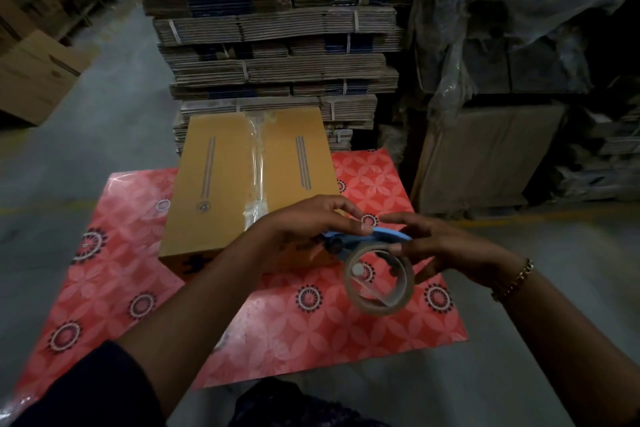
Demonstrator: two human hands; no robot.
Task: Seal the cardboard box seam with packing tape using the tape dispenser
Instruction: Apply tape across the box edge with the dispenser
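A closed brown cardboard box (pixel 221 180) lies on a red patterned mat (pixel 304 333). A strip of clear tape (pixel 257 166) runs along its centre seam from the far edge to the near edge. In front of the box's near right corner both hands hold a blue tape dispenser (pixel 372 237) with a roll of clear tape (pixel 379 279) hanging under it. My left hand (pixel 311 222) grips the dispenser's left end with fingers and thumb. My right hand (pixel 440 246) touches its right end and the roll, fingers spread. The dispenser is held above the mat, apart from the box top.
A tall stack of flattened, strapped cartons (pixel 273 42) stands right behind the box. Plastic-wrapped cartons (pixel 519 62) fill the right side. A brown box (pixel 34 73) sits at the left on the grey concrete floor (pixel 86 149).
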